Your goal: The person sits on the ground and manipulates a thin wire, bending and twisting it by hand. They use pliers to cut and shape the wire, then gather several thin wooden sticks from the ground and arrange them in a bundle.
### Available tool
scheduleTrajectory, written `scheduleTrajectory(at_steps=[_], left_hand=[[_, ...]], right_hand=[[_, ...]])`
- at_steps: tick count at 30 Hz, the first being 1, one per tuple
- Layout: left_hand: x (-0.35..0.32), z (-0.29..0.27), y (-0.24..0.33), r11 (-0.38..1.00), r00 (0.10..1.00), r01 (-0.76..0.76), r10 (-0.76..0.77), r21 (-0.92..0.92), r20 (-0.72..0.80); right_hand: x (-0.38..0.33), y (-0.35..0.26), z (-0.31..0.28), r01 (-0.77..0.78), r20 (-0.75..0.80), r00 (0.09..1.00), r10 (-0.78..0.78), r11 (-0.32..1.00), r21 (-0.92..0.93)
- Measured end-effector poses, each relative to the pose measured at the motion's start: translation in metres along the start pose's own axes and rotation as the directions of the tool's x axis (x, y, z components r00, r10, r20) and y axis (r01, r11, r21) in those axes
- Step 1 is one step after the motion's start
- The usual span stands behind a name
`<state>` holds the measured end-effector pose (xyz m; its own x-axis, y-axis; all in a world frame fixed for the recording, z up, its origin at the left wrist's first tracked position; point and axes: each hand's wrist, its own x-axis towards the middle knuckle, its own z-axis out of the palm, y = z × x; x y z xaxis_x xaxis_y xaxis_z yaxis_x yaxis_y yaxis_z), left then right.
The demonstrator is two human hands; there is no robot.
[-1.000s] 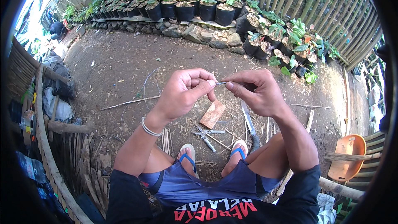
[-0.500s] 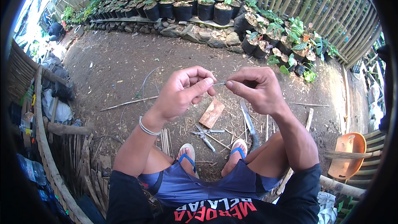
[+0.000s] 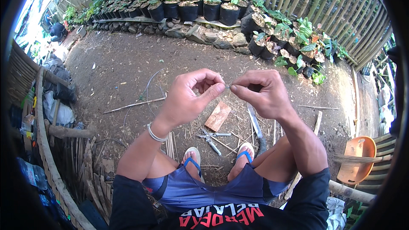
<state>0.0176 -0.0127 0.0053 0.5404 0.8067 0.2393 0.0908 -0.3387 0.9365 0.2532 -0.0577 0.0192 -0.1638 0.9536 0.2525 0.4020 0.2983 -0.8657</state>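
Observation:
My left hand [image 3: 187, 98] and my right hand [image 3: 265, 94] meet in front of me, above the ground. Between their fingertips runs a short piece of thin wire [image 3: 227, 86], pinched at each end by thumb and forefinger. Most of its length is hidden by the fingers. Below the hands lies a flat wooden block [image 3: 218, 116]. Close to my feet are pliers [image 3: 210, 138] with spread handles. A long-bladed knife [image 3: 254, 121] with a dark handle rests by my right foot.
Behind my hands, potted plants [image 3: 187, 10] in black bags line a stone edge. Bamboo fencing [image 3: 315, 0] stands at the far right. An orange container [image 3: 358, 159] with a stick broom [image 3: 351, 158] sits at the right. Loose wire [image 3: 148, 86] and a thin stick [image 3: 132, 105] lie at the left.
The fingertips of my two hands have come closer together, so less wire shows between them. My left hand has shifted slightly to the right and turned a little.

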Motion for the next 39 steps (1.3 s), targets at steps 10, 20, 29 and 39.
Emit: scheduleTrajectory(at_steps=[10, 20, 29, 39], left_hand=[[0.000, 0.025, 0.003, 0.519, 0.741, -0.313, 0.657, 0.795, -0.137], [-0.001, 0.046, 0.002, 0.676, 0.710, -0.328, 0.637, 0.660, -0.300], [-0.011, 0.061, 0.004, 0.981, 0.846, -0.171, 0.192, 0.087, -0.498], [-0.009, 0.060, -0.003, 0.846, 0.947, 0.011, -0.181, -0.533, -0.267]], right_hand=[[0.000, -0.003, 0.018, -0.034, -0.177, 0.983, 0.043, 0.998, 0.052], [-0.005, -0.007, 0.023, -0.036, -0.262, 0.963, 0.064, 0.993, 0.111], [-0.010, -0.008, 0.025, 0.039, -0.318, 0.948, 0.003, 0.991, 0.124], [-0.006, 0.000, 0.023, 0.033, -0.279, 0.959, 0.047, 0.961, 0.274]])
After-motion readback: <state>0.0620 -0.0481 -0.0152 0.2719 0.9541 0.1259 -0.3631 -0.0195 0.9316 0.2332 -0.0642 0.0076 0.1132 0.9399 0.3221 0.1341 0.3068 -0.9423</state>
